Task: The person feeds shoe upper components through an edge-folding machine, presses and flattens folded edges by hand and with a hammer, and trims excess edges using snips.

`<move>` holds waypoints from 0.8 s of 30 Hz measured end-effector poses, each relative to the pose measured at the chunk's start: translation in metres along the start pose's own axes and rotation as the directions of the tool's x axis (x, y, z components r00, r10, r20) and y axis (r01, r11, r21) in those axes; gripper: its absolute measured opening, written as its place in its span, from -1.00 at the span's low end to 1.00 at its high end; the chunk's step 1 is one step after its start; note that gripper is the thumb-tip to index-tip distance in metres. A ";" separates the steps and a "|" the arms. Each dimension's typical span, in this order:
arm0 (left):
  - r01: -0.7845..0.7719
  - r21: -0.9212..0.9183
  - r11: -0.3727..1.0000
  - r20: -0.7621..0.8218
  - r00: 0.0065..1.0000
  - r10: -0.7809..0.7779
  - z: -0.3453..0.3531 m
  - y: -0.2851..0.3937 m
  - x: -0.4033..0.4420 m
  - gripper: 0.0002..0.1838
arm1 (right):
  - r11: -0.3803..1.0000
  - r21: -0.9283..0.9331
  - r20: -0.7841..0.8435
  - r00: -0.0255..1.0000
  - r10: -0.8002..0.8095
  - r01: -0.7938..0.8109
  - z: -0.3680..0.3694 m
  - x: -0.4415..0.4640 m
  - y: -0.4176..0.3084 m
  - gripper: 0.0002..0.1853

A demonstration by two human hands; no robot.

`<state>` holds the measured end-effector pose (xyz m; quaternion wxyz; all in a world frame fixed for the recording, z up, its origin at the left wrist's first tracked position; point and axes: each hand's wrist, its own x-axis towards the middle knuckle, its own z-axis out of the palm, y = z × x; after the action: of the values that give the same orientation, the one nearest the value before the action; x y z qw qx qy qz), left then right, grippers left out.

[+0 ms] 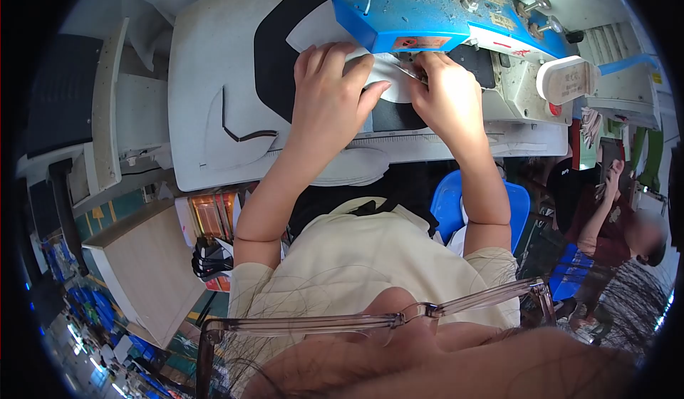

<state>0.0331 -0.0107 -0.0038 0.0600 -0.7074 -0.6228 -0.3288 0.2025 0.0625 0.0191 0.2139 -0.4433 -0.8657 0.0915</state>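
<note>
Under the blue machine head (399,14), a white sheet piece (313,30) lies on a black panel (274,50) on the pale work table (206,50). My left hand (330,82) rests on the white piece, fingers bent and apart, thumb stretched toward the machine. Close to the machine's lower edge, my right hand (449,89) has its fingers and thumb pressed together. A thin metallic item (415,75) shows at those fingertips, partly hidden, and I cannot tell what it is.
A dark curved strip (246,134) lies at the table's left. A ruler scale (406,135) runs along the front edge. Right of the machine is a pale oval part (567,80). A blue chair (447,196) stands below the table, and a seated person (605,221) is at far right.
</note>
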 end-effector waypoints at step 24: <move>-0.088 -0.090 0.992 -0.010 0.996 0.087 -0.003 -0.024 0.009 -0.68 | 0.957 0.282 0.073 0.996 0.043 -0.062 0.000 -0.007 -0.011 -0.85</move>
<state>0.0098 0.0010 -0.0045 0.0443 -0.7350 -0.5755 -0.3557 0.1985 0.0504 0.0205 0.2443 -0.4277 -0.8379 0.2351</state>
